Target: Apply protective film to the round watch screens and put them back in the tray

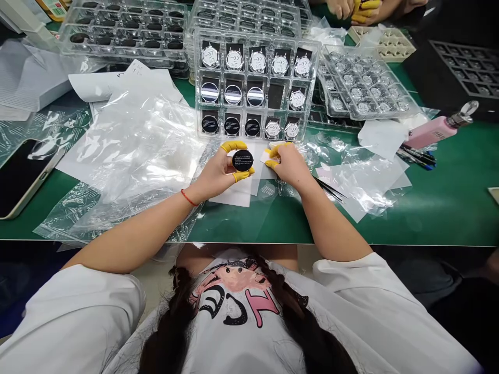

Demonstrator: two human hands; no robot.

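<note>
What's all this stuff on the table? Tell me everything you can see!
Round black watch: one, black, in left hand.
White paper slip: one, white, in right hand.
Clear plastic watch tray: one, clear, ahead, holding fourteen watches.
Other clear plastic trays: several, clear, behind and right.
Crumpled clear plastic bags: several, clear, around the hands.
Black smartphone: one, black, far left.
Pink bottle with metal cap: one, pink, right.
Green work mat: one, green, under everything.
Co-worker's hands: two, top edge.
Yellow finger cots: several, yellow, on fingertips.
Red string bracelet: one, red, left wrist.
Own hands: two, centre.

Left hand (pixel 216 176) gripping black disc (pixel 242 160), clear trays (pixel 198 93)
</note>
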